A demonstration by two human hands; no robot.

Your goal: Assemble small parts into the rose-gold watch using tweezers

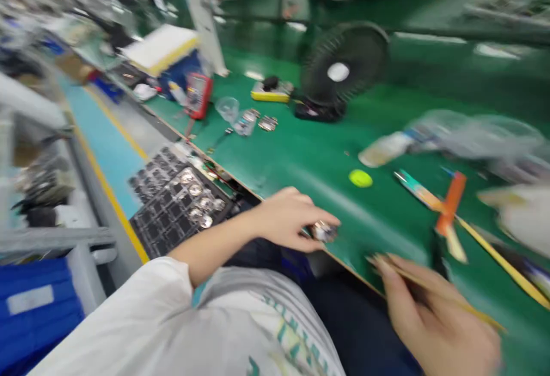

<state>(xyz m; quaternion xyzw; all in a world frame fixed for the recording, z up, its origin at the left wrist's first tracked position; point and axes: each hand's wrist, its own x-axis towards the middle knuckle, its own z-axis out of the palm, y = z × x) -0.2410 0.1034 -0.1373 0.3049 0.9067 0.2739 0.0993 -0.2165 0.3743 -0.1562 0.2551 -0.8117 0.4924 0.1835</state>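
Observation:
My left hand (289, 218) is closed at the front edge of the green bench, pinching a small round metallic part (324, 231) between thumb and fingers. To its right, my right hand (438, 313) grips a thin yellowish stick-like tool (468, 307). Motion blurs that tool's tip, so its exact kind cannot be made out. The hands are apart, and the tool does not touch the metallic part. Left of my left arm, a black compartment tray (165, 224) holds several similar round shiny parts (195, 190) in its cells.
A black fan (344, 66) stands at the back of the green bench (292, 158). Left of it are a red multimeter (198, 96) and a clear cup (227, 109). To the right lie a bottle (384, 149), a yellow-green disc (360, 178), an orange-handled tool (451, 204) and plastic bags (481, 135).

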